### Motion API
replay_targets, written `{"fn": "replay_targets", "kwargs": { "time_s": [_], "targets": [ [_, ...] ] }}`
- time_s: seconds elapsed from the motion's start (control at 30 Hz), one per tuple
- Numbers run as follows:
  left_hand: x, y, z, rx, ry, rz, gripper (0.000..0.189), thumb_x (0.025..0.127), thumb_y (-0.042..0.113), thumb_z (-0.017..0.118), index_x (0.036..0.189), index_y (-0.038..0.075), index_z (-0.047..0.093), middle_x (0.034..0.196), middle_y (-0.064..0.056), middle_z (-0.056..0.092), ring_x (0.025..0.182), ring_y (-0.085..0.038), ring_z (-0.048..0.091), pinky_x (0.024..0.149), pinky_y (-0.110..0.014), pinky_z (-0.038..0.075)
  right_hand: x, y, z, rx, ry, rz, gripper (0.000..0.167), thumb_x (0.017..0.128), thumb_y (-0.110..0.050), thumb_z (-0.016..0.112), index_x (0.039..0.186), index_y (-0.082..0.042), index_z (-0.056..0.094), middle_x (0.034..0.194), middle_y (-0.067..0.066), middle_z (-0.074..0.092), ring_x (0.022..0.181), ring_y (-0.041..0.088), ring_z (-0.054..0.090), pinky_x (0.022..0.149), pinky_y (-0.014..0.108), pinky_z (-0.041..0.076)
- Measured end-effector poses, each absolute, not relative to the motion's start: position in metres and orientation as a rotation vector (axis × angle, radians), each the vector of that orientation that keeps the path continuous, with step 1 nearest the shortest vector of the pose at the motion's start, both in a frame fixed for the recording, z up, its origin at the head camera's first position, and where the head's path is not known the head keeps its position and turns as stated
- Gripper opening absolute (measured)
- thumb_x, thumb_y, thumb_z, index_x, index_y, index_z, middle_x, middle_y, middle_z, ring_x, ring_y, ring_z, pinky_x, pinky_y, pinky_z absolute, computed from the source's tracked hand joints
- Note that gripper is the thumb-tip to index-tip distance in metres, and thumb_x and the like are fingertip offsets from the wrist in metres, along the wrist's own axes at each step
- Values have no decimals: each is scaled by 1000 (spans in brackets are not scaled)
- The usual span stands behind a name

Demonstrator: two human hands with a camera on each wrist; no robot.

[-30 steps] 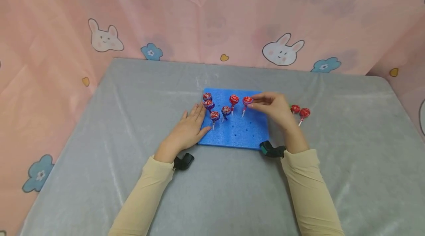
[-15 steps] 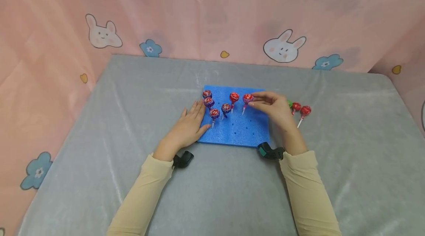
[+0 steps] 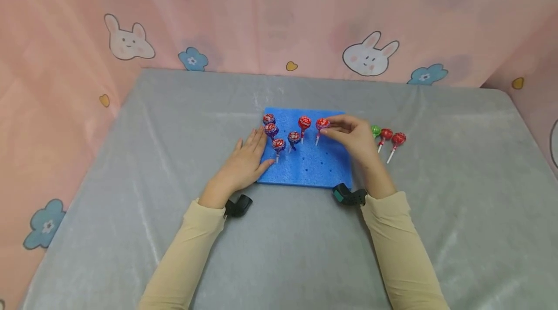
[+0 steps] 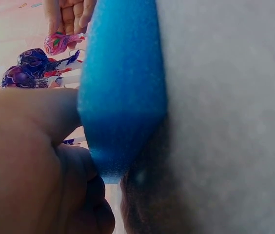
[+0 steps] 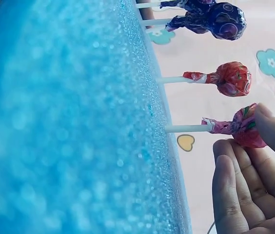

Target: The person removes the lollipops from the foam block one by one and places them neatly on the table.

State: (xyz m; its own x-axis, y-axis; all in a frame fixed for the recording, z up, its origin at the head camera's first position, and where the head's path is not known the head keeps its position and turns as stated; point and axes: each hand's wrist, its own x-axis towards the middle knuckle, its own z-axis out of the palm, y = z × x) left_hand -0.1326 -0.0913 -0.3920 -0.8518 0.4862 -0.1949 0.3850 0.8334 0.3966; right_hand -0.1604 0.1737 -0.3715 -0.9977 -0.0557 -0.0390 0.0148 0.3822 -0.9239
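Observation:
My right hand (image 3: 356, 139) pinches the wrapped head of a pink lollipop (image 5: 248, 131) between thumb and fingers. Its white stick stands in the blue foam board (image 3: 305, 170), towards the back right. Left of it, a red lollipop (image 3: 304, 123) is upright in the board, apart from my fingers. Several purple-blue lollipops, one at the front (image 3: 278, 145), stand in the left part. My left hand (image 3: 242, 164) rests on the board's left edge with fingers straight and thumb out, close beside those lollipops. In the left wrist view, the foam's thick side (image 4: 123, 73) shows beside the hand.
On the grey table cover (image 3: 279, 247), two red lollipops, one of them outermost (image 3: 398, 139), and a green lollipop (image 3: 376, 131) lie right of the board. The green one is partly hidden behind my right hand. Small holes dot the board's front right part. A pink curtain (image 3: 261, 24) hangs behind.
The head view has shifted slightly, so the scene sits higher in the picture. More of the green lollipop shows beside my right hand. Both hands hold nearly the same places on the board.

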Motion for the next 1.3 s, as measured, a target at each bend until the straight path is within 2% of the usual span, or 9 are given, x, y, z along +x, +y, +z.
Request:
{"fn": "replay_targets", "kwargs": {
  "time_s": [0.23,0.5,0.7,1.03,1.3],
  "targets": [
    [-133,-92,-391,657,2715,494,69,101,40,36,150,0,7,156,-13,-3,143,-26,-4,113,-48,2,-160,172,-369,-31,2537,-1745,34,85,-13,72,112,7,64,106,20,65,82,0,64,80,20,49],
    [-135,-91,-390,667,2723,482,70,101,41,36,150,0,7,157,-13,-2,143,-26,-4,113,-48,2,-162,174,-371,-18,2535,-1778,34,85,-12,72,112,8,64,95,4,67,82,1,64,78,18,50],
    [-134,-91,-392,660,2721,480,70,101,41,36,150,0,7,157,-13,-2,143,-25,-4,113,-48,1,-161,174,-371,-29,2504,-1855,33,82,-10,74,109,8,65,92,4,68,80,2,65,74,17,50],
    [-133,-91,-391,664,2727,473,69,101,41,36,150,-1,8,156,-13,-2,143,-25,-4,113,-47,2,-159,175,-368,-65,2476,-1905,33,83,-5,71,110,12,62,85,-9,66,79,1,65,74,17,50],
    [-133,-92,-390,661,2727,474,69,102,39,36,149,-1,7,156,-13,-2,143,-25,-3,113,-47,2,-158,176,-366,-58,2455,-1945,33,83,-4,71,110,13,62,83,-13,66,79,2,65,75,17,50]
  ]
}}
